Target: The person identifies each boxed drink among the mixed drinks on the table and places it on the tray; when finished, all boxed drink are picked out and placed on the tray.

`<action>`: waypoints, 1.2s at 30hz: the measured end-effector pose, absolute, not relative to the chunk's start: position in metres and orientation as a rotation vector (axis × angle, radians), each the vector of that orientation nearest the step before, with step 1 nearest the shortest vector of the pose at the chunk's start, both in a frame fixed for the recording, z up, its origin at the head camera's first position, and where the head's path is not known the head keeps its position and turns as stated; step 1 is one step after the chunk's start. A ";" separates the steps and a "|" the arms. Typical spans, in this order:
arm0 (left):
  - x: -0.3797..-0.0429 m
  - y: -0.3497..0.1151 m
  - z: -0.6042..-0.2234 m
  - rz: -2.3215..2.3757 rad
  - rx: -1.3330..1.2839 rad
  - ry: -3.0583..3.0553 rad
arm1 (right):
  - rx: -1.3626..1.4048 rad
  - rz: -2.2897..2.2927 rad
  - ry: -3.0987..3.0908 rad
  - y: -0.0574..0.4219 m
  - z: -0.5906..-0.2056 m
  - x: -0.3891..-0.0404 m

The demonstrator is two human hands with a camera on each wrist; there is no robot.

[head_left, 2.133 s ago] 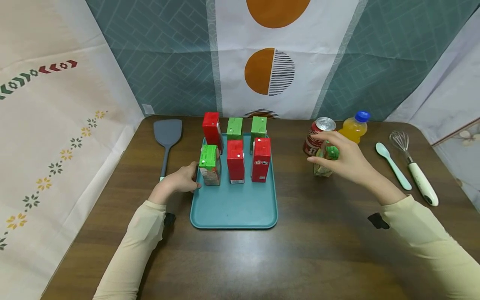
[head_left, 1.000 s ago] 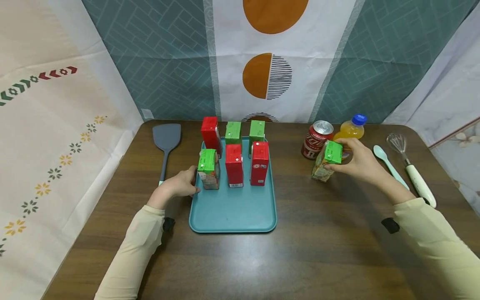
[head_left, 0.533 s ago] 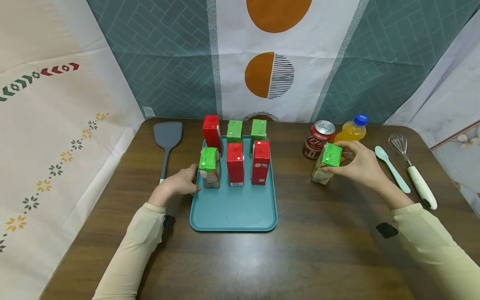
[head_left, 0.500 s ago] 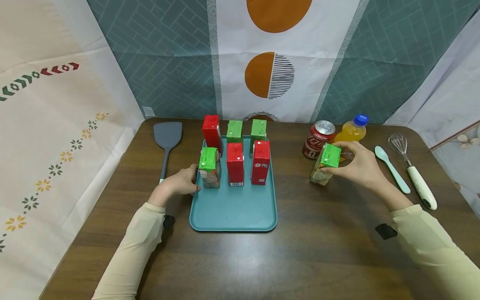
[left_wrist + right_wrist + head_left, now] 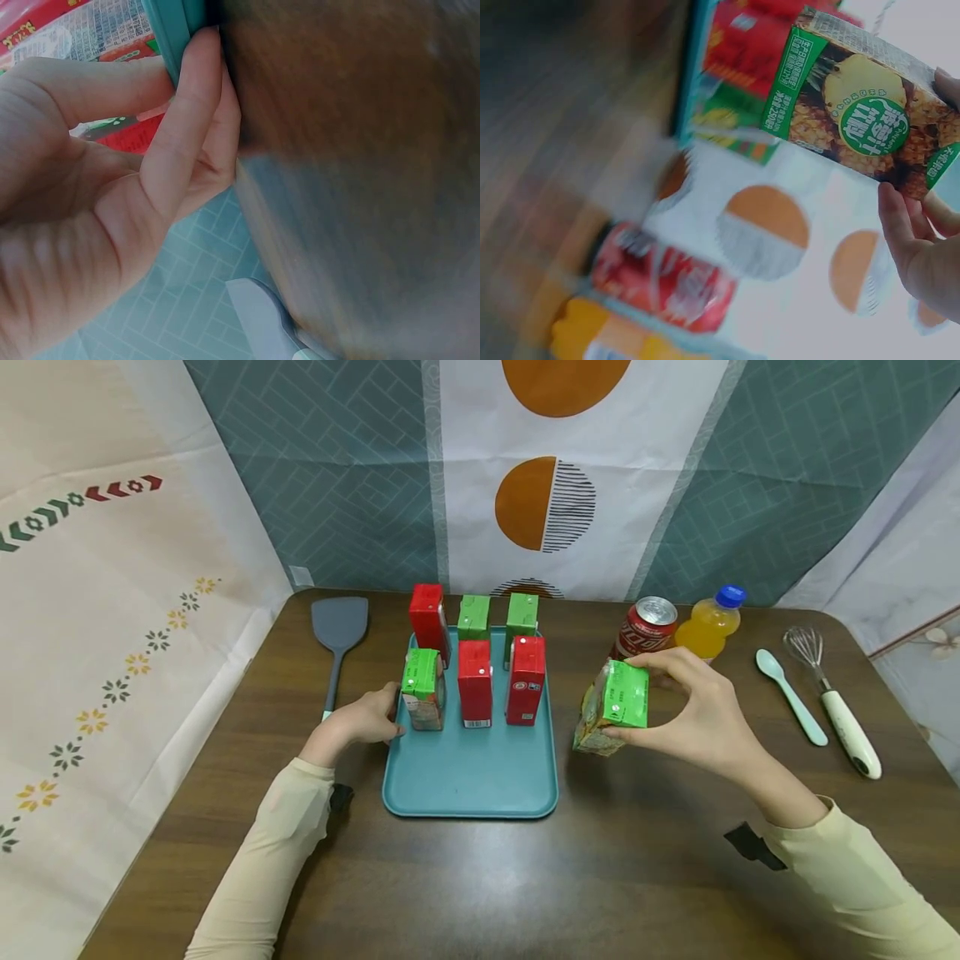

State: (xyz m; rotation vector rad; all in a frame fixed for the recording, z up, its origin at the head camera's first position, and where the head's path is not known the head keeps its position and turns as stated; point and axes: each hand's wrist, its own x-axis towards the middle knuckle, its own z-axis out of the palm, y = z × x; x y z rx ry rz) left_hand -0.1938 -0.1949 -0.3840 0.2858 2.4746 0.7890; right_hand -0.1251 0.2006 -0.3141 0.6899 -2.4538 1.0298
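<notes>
In the head view, my right hand (image 5: 697, 714) pinches the top of a green-topped juice carton (image 5: 611, 706) between thumb and fingers. The carton tilts and appears raised off the table, just right of the teal tray (image 5: 472, 777). Pineapple pictures cover its side in the right wrist view. At the tray's left edge my left hand (image 5: 363, 720) grips the rim, as the left wrist view shows. On the tray, a green carton (image 5: 423, 689) and two red cartons, a middle one (image 5: 475, 685) and a right one (image 5: 525, 681), form the front row.
Behind them stand a red carton (image 5: 429, 622) and two green cartons (image 5: 474, 617). Further right are a red soda can (image 5: 647, 627), an orange drink bottle (image 5: 708, 625), a pale spoon (image 5: 791, 697) and a whisk (image 5: 840, 714). A grey spatula (image 5: 339, 625) lies left of the tray.
My right hand reached the green-topped carton, took hold of it beside the can, then carried it leftward towards the tray. My left hand has stayed at the tray's edge.
</notes>
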 end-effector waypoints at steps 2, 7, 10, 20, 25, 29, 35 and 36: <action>-0.193 -0.195 -0.383 0.788 0.285 2.480 | 0.741 1.053 -2.440 0.191 -0.309 -0.119; -0.194 -0.195 -0.384 0.791 0.297 2.477 | 0.859 1.212 -2.417 0.166 -0.306 -0.111; -0.194 -0.195 -0.384 0.785 0.294 2.474 | 0.922 1.305 -2.418 0.146 -0.312 -0.113; -0.194 -0.196 -0.382 0.809 0.331 2.456 | 1.109 1.328 -2.391 0.071 -0.335 -0.128; -0.196 -0.195 -0.384 0.791 0.291 2.470 | 1.113 1.388 -2.484 0.044 -0.338 -0.129; -0.196 -0.195 -0.383 0.808 0.296 2.458 | 1.093 1.346 -2.582 0.029 -0.344 -0.129; -0.195 -0.198 -0.385 0.823 0.307 2.443 | 1.086 1.335 -2.694 0.015 -0.357 -0.128; -0.195 -0.198 -0.386 0.820 0.311 2.444 | 1.087 1.329 -2.706 0.014 -0.358 -0.127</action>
